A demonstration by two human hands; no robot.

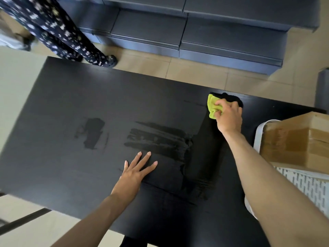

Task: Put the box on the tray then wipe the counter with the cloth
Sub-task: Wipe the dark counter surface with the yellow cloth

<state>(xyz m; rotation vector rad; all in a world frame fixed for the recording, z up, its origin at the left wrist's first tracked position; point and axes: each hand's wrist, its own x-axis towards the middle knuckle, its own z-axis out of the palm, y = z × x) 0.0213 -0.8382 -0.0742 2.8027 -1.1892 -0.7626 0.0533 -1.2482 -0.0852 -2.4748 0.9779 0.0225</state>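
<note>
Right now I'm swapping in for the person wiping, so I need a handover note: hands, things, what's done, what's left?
Right hand: clamped on the yellow-green cloth, at the counter's far right.
Left hand: flat and open on the counter, holding nothing.
Box: already in the white tray, right edge.
Done: box placed; wet streaks across centre and right.
Left: wipe the dry-looking left side and near edge.

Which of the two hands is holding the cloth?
The right hand, stretched to the counter's far edge, grips the yellow-green cloth. The left hand lies flat and empty, fingers spread.
</note>
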